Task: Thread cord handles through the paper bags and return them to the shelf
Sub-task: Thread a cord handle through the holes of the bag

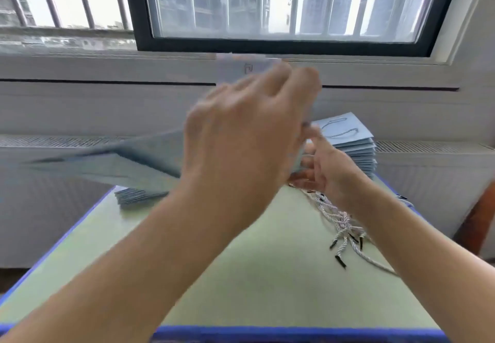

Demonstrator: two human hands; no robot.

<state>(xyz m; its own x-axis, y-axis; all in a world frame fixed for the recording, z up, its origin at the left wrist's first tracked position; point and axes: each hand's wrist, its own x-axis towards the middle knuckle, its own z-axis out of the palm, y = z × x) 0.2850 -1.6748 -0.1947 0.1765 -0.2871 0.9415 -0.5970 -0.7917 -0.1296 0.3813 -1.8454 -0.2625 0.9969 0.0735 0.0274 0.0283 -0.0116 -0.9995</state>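
Note:
A pale blue paper bag is held up above the green table, blurred with motion and stretching left from my hands. My left hand grips its upper part, fingers curled over the edge near the window sill. Behind and below it, my right hand has fingers curled at the bag's right side; what it pinches is hidden. A bundle of white twisted cords with black tips lies on the table under my right wrist.
A tall stack of blue bags with cord handles stands at the table's far right. A lower stack of flat bags lies at the far left. The table has a blue rim. A window and radiator cover lie beyond.

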